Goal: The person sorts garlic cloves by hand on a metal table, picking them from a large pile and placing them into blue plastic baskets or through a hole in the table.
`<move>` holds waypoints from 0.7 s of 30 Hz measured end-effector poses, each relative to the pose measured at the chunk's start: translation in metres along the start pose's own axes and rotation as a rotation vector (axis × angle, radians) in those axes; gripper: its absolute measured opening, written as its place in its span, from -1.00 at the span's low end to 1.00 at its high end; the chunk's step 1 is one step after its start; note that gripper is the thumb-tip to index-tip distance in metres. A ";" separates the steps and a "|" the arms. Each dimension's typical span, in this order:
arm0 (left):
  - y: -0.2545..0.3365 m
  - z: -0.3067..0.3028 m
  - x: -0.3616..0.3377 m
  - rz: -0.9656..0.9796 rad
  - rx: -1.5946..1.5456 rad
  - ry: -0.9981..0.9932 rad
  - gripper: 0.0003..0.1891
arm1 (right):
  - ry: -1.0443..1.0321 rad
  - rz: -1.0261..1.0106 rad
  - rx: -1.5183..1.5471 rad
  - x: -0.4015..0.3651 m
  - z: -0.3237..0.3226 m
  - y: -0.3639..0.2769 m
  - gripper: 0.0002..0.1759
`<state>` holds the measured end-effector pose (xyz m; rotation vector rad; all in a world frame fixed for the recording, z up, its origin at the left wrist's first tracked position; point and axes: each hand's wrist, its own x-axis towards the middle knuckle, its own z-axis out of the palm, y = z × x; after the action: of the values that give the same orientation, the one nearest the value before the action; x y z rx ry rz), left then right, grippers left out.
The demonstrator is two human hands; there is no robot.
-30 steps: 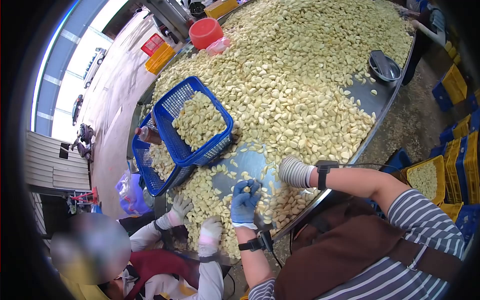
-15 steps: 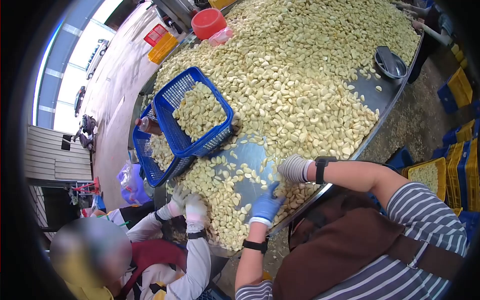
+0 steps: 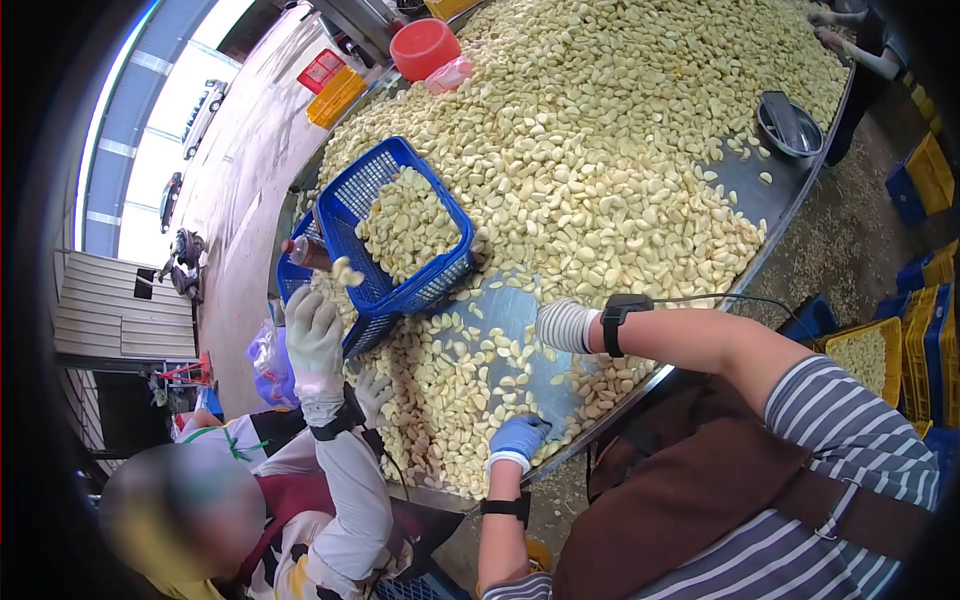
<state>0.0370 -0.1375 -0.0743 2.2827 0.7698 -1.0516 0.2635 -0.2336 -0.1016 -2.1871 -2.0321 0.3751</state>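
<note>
Pale, flat bean-like pieces (image 3: 590, 200) lie in a large heap on the metal table (image 3: 493, 310). My left hand (image 3: 520, 438), in a blue glove, is low over the table near its front edge, fingers drawn together beside scattered pieces; what they hold, if anything, is hidden. Farther right, my right hand (image 3: 567, 326), in a striped white glove, rests at the heap's lower edge with its back up and its fingertips hidden. Browner pieces (image 3: 612, 380) lie between it and the table edge.
A blue basket (image 3: 455, 262) of pieces overlaps another blue basket (image 3: 372, 332). At left, a co-worker's raised gloved hand (image 3: 316, 345) is beside them, with pieces in the air. A red tub (image 3: 424, 50) and metal bowl (image 3: 812, 142) are farther back. Yellow crates (image 3: 921, 345) stand right.
My left hand has moved down toward the table edge and its fingers have drawn in. My right hand has shifted slightly left. The co-worker's hand has risen toward the baskets.
</note>
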 end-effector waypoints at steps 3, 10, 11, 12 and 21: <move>0.010 -0.013 -0.003 -0.081 -0.388 0.469 -0.67 | 0.055 -0.023 -0.019 0.003 0.009 -0.008 -0.90; 0.044 -0.023 0.033 -0.160 0.110 0.468 -0.77 | -0.031 0.057 0.104 -0.007 0.005 -0.013 -0.83; 0.043 -0.021 0.038 -0.179 0.107 0.471 -0.77 | -0.048 0.063 0.130 -0.010 0.003 -0.014 -0.82; 0.044 -0.022 0.041 -0.194 0.107 0.474 -0.77 | -0.102 0.118 0.208 -0.008 -0.002 -0.011 -0.83; 0.048 -0.034 0.041 -0.204 0.060 0.345 -0.68 | 0.140 0.508 1.882 -0.063 -0.063 0.030 -0.84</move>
<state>0.1085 -0.1385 -0.0774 2.5136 1.1422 -0.7806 0.3058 -0.2937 -0.0429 -1.1579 -0.2687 1.3255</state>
